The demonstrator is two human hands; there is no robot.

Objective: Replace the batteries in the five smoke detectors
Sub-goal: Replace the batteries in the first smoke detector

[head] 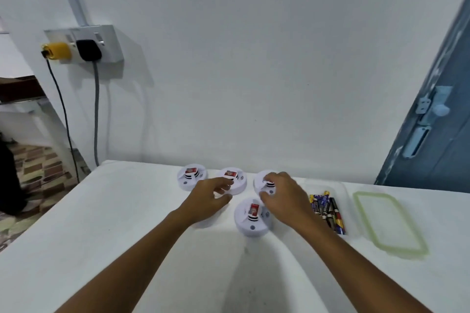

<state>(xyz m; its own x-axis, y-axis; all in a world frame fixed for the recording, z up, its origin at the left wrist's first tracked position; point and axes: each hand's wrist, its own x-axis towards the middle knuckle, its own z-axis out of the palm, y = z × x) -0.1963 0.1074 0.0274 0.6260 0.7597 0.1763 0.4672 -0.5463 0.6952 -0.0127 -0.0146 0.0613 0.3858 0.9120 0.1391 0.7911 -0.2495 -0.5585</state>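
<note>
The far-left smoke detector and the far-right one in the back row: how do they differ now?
The far-left smoke detector stands free, untouched, its red label in plain sight. The far-right smoke detector is gripped by the right hand, whose fingers curl over its top and hide most of it. Both are round, white and rest on the white table.

Your white surface (101, 236) is carrying round white smoke detectors (251, 218), a clear container (342, 187) of batteries (328, 211) and, lying beside it, a green-rimmed lid (389, 223).
</note>
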